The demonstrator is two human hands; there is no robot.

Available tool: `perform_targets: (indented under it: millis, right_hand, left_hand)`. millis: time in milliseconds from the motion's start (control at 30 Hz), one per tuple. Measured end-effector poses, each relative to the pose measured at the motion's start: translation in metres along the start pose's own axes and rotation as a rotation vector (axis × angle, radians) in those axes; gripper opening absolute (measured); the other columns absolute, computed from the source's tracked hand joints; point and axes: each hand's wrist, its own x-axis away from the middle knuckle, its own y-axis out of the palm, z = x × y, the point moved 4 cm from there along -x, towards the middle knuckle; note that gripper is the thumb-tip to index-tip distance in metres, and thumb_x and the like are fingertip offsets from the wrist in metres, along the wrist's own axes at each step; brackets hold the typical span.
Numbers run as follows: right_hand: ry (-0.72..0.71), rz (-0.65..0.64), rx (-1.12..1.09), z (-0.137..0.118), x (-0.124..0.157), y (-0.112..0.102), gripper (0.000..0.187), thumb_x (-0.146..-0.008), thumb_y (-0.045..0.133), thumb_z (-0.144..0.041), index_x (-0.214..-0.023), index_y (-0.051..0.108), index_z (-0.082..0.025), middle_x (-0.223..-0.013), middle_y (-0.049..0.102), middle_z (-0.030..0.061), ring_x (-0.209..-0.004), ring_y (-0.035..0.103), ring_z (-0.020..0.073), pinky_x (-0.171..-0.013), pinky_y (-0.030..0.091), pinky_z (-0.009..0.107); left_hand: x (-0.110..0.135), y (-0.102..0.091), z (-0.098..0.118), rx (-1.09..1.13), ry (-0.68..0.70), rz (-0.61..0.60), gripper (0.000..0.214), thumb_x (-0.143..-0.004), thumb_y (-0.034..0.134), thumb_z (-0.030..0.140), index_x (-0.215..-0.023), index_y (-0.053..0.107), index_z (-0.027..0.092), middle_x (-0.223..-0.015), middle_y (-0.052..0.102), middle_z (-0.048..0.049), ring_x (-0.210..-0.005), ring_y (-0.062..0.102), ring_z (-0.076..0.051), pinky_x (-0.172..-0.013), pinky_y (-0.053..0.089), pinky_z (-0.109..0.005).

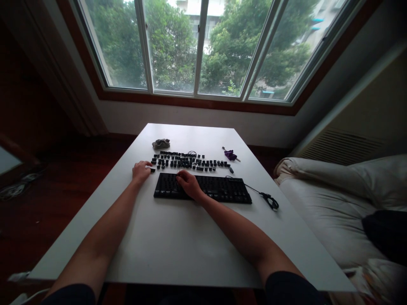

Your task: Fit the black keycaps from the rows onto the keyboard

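Observation:
A black computer keyboard (222, 189) lies across the white table. Over its left part is my right hand (188, 183), thumb and fingers pinched together near the top rows; what they hold is too small to make out, though faint thin lines show by the fingertips. Left of the keyboard, my left hand (140, 171) rests at the tabletop with curled fingers and thumb at a black keycap (152, 170), seemingly gripping it. Behind the keyboard, many loose black keycaps (186, 162) lie in rough rows. A thin wire loop (191, 153) stands among the back ones.
A crumpled grey cloth (161, 144) lies at the table's back left. Toward the back right is a purple cloth-like item (230, 155) with a stick end. The coiled black cable (270, 201) lies right of the keyboard. A pale sofa (321, 203) stands beside the white table (178, 245).

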Motion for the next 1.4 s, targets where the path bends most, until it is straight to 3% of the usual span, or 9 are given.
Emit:
perform_targets:
  millis: [167,400,800,1200,1400]
  right_hand:
    - [-0.145,-0.151,0.166,-0.025,0.012,0.007,0.008,-0.083,0.058,-0.028,-0.086,0.061,-0.021,-0.075,0.057,-0.0013,-0.066,0.049,0.0137,-0.064,0.038,0.025]
    - [-0.092,-0.071,0.177,-0.023,0.012,0.004,0.011,-0.079,0.055,-0.022,-0.09,0.058,-0.022,-0.065,0.049,-0.0051,-0.059,0.043,0.0128,-0.059,0.035,0.024]
    - [-0.085,-0.064,0.139,-0.027,0.011,0.004,0.018,-0.088,0.058,-0.038,-0.093,0.064,-0.021,-0.075,0.059,-0.0012,-0.062,0.047,0.0131,-0.063,0.039,0.025]
    - [-0.096,-0.073,0.122,-0.026,0.01,0.004,0.018,-0.089,0.058,-0.038,-0.09,0.065,-0.021,-0.074,0.06,-0.0005,-0.065,0.051,0.0141,-0.064,0.04,0.025]
    - [-0.082,-0.068,0.146,-0.025,0.009,0.004,0.019,-0.089,0.058,-0.039,-0.09,0.066,-0.021,-0.072,0.06,-0.0007,-0.063,0.049,0.0141,-0.064,0.04,0.025]
  left_hand:
    - [0.0,0.002,0.003,-0.017,-0.002,0.021,0.028,-0.079,0.057,0.024,-0.1,0.074,0.029,-0.115,0.068,-0.0043,-0.108,0.055,-0.028,-0.092,0.043,-0.039]
    - [0.0,0.001,0.003,-0.006,0.019,0.015,0.031,-0.08,0.058,0.03,-0.107,0.074,0.031,-0.109,0.069,-0.0041,-0.105,0.056,-0.027,-0.09,0.044,-0.038]
    - [-0.001,0.001,-0.001,-0.071,-0.028,0.081,0.034,-0.091,0.049,0.037,-0.104,0.077,0.026,-0.113,0.068,-0.0097,-0.105,0.056,-0.031,-0.09,0.045,-0.042]
    - [0.011,-0.011,0.017,-0.137,0.055,0.139,0.034,-0.094,0.048,0.04,-0.101,0.077,0.025,-0.117,0.063,-0.0122,-0.111,0.049,-0.035,-0.093,0.04,-0.05]
    - [0.01,-0.012,0.017,-0.079,0.031,0.138,0.033,-0.093,0.051,0.038,-0.113,0.073,0.024,-0.12,0.062,-0.0132,-0.114,0.049,-0.034,-0.095,0.04,-0.05]
